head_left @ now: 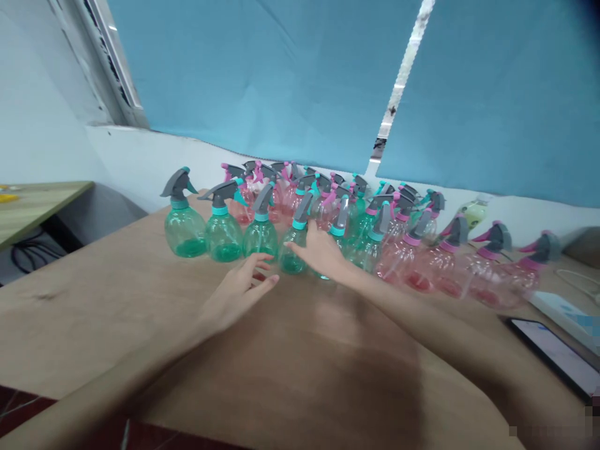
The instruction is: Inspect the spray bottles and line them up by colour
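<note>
Several round spray bottles with grey trigger heads stand upright on the wooden table. In the front row, my right hand (pixel 324 251) is at a green spray bottle (pixel 293 257); its thumb crosses in front of the bottle and its index finger points up beside the neck. Thumb and index finger are spread; the other fingers are mostly hidden, and I cannot tell how firmly they touch. My left hand (pixel 244 284) hovers empty, fingers apart and slightly bent, just in front of another green spray bottle (pixel 260 237). Farther left are two more green bottles (pixel 224 236).
Pink spray bottles (pixel 450 269) continue the row to the right, and more bottles crowd behind. A phone (pixel 557 356) and a white box (pixel 567 315) lie at the right. A blue curtain (pixel 262 81) hangs behind the wooden table (pixel 290 362). Another table (pixel 42 203) stands left.
</note>
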Action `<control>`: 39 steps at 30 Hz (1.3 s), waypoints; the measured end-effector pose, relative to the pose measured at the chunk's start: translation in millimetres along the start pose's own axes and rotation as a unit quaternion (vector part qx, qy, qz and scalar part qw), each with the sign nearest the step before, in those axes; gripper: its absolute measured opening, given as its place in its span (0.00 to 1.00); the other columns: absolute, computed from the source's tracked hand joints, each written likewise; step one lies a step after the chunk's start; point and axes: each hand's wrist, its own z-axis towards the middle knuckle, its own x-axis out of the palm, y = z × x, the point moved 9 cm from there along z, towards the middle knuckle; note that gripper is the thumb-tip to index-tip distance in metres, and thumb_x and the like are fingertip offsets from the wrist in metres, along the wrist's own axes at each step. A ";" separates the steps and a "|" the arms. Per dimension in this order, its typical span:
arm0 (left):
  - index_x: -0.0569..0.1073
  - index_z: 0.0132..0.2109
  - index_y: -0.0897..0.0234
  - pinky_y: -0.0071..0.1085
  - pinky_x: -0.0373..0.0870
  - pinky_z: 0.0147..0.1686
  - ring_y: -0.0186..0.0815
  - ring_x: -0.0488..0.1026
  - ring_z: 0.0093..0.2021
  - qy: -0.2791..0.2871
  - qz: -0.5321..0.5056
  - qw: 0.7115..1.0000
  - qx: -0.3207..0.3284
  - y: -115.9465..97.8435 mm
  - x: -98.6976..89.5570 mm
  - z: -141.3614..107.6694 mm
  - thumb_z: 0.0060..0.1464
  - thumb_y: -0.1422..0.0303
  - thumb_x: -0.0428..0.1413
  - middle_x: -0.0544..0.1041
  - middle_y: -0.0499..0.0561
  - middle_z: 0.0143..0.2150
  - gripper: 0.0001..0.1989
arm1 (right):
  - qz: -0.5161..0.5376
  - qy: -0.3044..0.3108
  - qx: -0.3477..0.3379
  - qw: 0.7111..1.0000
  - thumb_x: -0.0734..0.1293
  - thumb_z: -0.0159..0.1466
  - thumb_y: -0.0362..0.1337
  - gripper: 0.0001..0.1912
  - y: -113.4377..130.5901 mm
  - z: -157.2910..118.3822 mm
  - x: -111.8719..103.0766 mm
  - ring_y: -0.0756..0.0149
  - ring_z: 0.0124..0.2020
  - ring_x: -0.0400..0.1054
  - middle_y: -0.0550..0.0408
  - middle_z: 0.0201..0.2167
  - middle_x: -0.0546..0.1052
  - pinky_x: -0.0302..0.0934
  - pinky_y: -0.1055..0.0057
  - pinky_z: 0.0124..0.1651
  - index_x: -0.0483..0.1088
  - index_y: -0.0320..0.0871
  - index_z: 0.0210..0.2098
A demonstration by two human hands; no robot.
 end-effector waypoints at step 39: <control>0.70 0.45 0.59 0.36 0.71 0.40 0.40 0.75 0.42 0.029 -0.011 0.999 0.033 -72.0 52.0 -3.5 0.59 0.59 0.50 0.77 0.50 0.41 0.11 | 0.075 -0.022 0.045 0.996 0.65 0.59 0.53 0.30 -70.4 -41.5 -30.7 0.45 0.47 0.69 0.32 0.45 0.73 0.63 0.56 0.45 0.62 0.32 0.48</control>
